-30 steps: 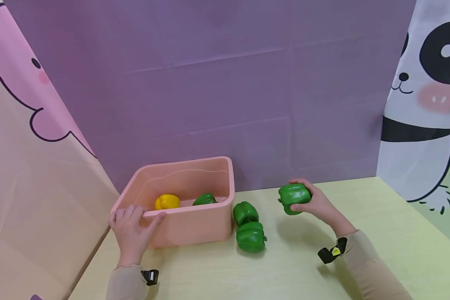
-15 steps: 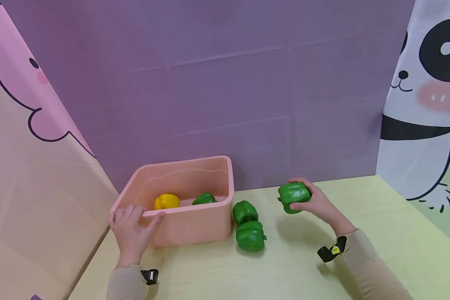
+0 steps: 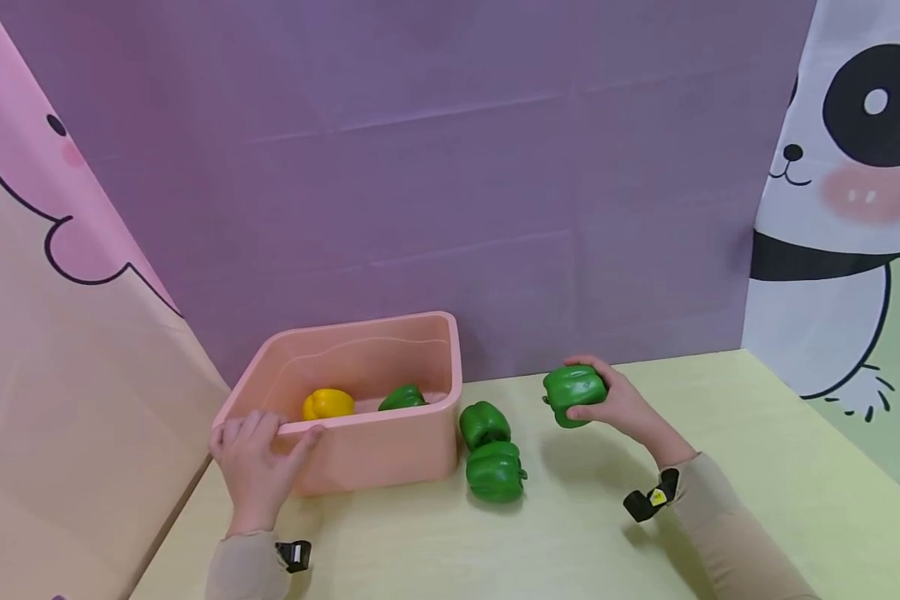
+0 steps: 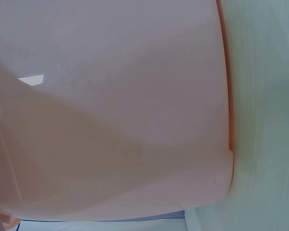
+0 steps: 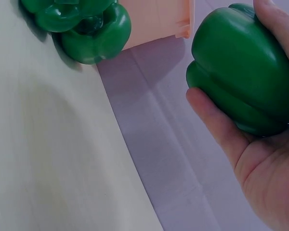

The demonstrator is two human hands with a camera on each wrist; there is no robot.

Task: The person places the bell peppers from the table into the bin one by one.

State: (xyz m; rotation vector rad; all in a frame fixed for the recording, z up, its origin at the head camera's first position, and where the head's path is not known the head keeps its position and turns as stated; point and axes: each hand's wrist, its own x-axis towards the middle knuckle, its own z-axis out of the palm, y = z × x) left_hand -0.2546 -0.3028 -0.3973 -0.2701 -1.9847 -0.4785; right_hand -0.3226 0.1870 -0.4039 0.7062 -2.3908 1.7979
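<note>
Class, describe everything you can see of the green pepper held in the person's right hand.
The green pepper is glossy, smooth and lobed, plastic-looking, a uniform deep green. The right hand grips it, thumb below and fingers curled over the top, holding it just above the pale yellow table, to the right of the pink tub and apart from it. The right wrist view shows it whole and undamaged; its stem is not clearly visible.

My left hand (image 3: 258,467) lies with fingers draped forward (thumb out sideways), while my right hand (image 3: 621,406) stays cupped, fingers curled.
</note>
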